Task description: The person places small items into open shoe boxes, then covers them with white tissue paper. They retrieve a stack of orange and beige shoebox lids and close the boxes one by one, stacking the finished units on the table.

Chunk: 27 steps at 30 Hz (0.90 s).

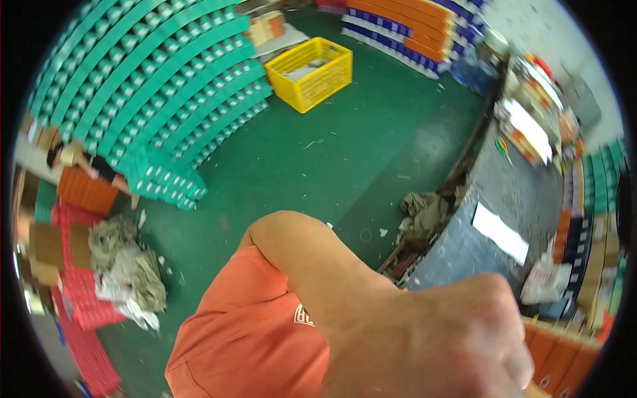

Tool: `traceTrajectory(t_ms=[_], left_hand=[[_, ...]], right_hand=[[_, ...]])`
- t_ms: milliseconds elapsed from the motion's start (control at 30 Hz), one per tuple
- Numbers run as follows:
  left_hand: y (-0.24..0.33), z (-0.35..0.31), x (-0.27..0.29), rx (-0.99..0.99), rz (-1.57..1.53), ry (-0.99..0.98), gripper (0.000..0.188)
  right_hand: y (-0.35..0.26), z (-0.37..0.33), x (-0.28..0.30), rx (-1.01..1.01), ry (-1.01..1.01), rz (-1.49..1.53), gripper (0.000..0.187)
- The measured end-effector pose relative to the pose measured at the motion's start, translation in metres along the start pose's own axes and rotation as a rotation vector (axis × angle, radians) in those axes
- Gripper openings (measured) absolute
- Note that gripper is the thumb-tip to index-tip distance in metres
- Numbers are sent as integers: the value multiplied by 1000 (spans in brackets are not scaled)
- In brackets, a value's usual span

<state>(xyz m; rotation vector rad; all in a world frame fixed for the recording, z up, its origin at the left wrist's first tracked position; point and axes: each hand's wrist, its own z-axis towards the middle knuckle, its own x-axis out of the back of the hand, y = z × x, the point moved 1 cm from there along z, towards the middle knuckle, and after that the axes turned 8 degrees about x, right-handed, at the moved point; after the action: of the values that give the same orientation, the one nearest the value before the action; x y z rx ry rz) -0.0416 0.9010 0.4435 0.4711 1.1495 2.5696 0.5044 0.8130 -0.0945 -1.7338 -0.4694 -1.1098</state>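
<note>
My left hand (431, 338) is raised close to the camera at the lower right, its back toward me. The bent arm comes from an orange sleeve at the lower middle, elbow pointing forward. Its fingers are curled into a closed shape, and whatever they hold, if anything, is hidden. Behind the hand stands a dark grey worktable (444, 249). A white sheet (501, 233) lies on that table, and farther along it are scissors (503, 150) with coloured handles. My right hand is not in view.
Teal stacked pieces (152, 86) rise at the left. A yellow crate (309, 83) stands on the green floor ahead, with orange and purple stacks (405, 33) beyond. Crumpled cloths (136, 265) lie at the left, near a person (86, 162). More cloth (424, 215) hangs by the table.
</note>
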Motion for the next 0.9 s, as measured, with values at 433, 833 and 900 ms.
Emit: traceTrajectory(t_ms=[433,833,900], left_hand=[[-71,5,97,-815,28,390,58],[-406,-10,237,262,211,53,28],[-498,-41,274,395,484,-284,52]], right_hand=[[-400,32,-235,525,-240,130,52],[-255,11,-245,137,-142,-629,72],[-254,19,-278,-232,-85,-490,58]])
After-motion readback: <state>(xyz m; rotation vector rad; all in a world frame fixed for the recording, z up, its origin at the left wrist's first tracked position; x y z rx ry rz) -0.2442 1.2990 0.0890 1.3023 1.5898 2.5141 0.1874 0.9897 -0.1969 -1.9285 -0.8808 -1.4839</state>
